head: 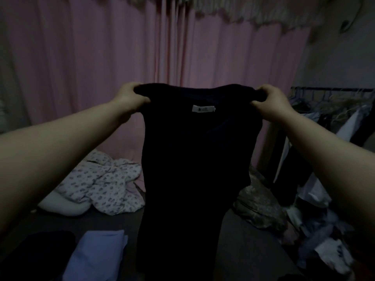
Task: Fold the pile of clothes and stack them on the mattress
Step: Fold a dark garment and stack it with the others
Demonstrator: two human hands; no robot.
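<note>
A dark navy top [194, 159] hangs in the air in front of me, with a white label below its neckline. My left hand [130, 99] grips its left shoulder and my right hand [271, 102] grips its right shoulder, both arms stretched out. The garment's lower part hangs down over the dark mattress [249, 246]. On the mattress at lower left lie a folded lilac garment [97, 254] and a folded black one [38, 252]. A heap of unfolded clothes [328, 236] lies at the right.
A floral quilt [105, 185] and a white pillow [60, 205] lie at the back left of the mattress. A crumpled grey-patterned fabric [257, 205] sits at the right. Pink curtains [121, 57] hang behind. A clothes rack [332, 110] with hanging garments stands at far right.
</note>
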